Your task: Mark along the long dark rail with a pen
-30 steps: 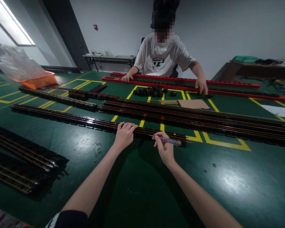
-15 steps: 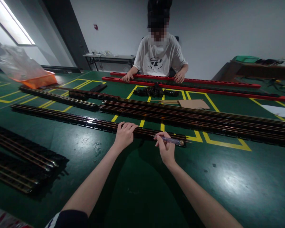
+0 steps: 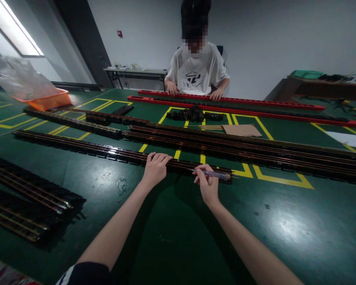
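A long black strip with copper-coloured rods (image 3: 77,146) lies across the green table in front of me. My left hand (image 3: 156,169) grips it near the middle, fingers bent over its far edge. My right hand (image 3: 207,183) is closed around a screwdriver (image 3: 218,174) with a see-through purplish handle. Its thin shaft points left, and its tip is at the strip, a little right of my left hand. Whether the tip touches a rod is too small to tell.
Behind lie more rodded black strips (image 3: 255,152), cardboard (image 3: 242,130) and a dark heap of parts (image 3: 194,114). Two black strips (image 3: 26,186) lie near left. An orange tray (image 3: 52,99) holds a plastic bag. Across the table a person (image 3: 197,71) has both hands at red rails (image 3: 255,111).
The screwdriver handle has shifted very slightly, while both my hands stay in place. The person opposite has moved both hands back and slightly sideways along the red rails.
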A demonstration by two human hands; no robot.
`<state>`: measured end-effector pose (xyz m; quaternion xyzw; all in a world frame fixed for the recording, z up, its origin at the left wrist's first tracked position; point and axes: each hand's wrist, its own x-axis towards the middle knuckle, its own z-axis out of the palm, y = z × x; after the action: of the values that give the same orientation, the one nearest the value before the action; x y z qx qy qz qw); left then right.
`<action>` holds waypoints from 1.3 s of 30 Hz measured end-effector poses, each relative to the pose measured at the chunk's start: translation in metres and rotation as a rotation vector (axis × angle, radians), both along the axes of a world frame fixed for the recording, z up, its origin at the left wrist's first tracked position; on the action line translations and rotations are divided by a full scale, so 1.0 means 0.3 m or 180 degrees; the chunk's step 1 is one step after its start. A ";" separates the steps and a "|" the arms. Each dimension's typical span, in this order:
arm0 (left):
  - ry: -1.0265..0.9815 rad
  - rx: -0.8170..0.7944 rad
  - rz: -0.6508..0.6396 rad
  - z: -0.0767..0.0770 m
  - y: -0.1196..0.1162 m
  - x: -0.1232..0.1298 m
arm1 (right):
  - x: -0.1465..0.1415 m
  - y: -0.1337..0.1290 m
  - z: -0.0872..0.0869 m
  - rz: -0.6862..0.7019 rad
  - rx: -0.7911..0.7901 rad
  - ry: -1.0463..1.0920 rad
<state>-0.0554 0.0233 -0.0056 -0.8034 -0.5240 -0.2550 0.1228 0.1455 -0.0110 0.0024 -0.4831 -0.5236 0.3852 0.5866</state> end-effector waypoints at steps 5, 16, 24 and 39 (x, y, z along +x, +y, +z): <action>-0.0053 -0.0071 -0.0050 -0.004 0.005 -0.003 | -0.001 0.001 -0.001 0.0029 0.0007 0.0016; -0.0269 -0.0424 -0.0264 0.002 0.013 -0.023 | -0.001 0.000 0.001 0.0010 0.0017 0.0003; -0.0214 -0.0434 -0.0225 0.020 0.002 -0.011 | -0.001 0.000 0.003 0.0010 0.0001 0.0019; -0.0105 -0.0181 -0.0148 0.002 0.011 -0.010 | 0.002 0.000 0.001 0.0005 0.0051 -0.0071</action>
<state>-0.0584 0.0266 -0.0052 -0.8142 -0.5141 -0.2559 0.0852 0.1459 -0.0110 0.0027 -0.4823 -0.5335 0.3760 0.5843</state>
